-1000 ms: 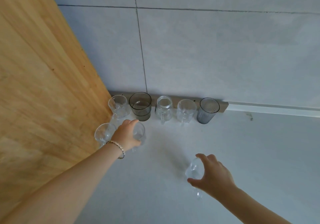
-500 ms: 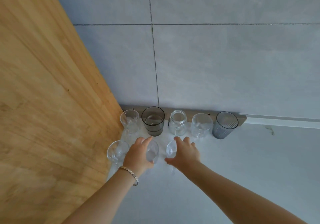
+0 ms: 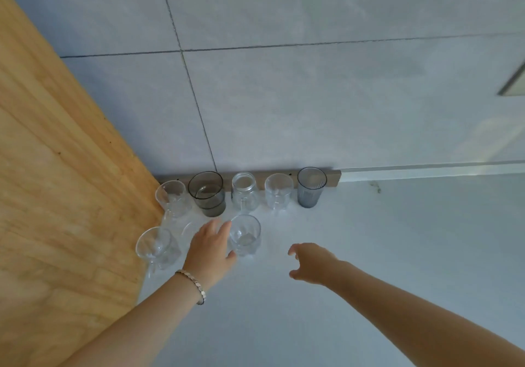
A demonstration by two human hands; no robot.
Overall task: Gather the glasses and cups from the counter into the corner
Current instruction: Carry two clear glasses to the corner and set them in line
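Five vessels line the back wall: a clear glass (image 3: pixel 170 197), a smoky dark glass (image 3: pixel 206 193), a clear jar mug (image 3: pixel 244 192), a clear mug (image 3: pixel 278 195) and a grey ribbed tumbler (image 3: pixel 311 186). In front stand a clear glass (image 3: pixel 154 246) by the wooden panel and a clear patterned glass (image 3: pixel 245 236). Between them my left hand (image 3: pixel 210 248) lies over a third clear glass (image 3: pixel 187 229), hiding most of it. My right hand (image 3: pixel 309 263) hovers to the right of the patterned glass, empty, fingers spread.
A wooden side panel (image 3: pixel 71 210) closes the corner on the left. The tiled wall (image 3: pixel 284 97) rises behind, with a wooden strip (image 3: pixel 333 178) at its foot. The white counter (image 3: pixel 369 253) stretches right and toward me.
My right hand brought the patterned glass in beside my left hand, set it down, let go and drew back to the right. My left hand stayed on its glass.
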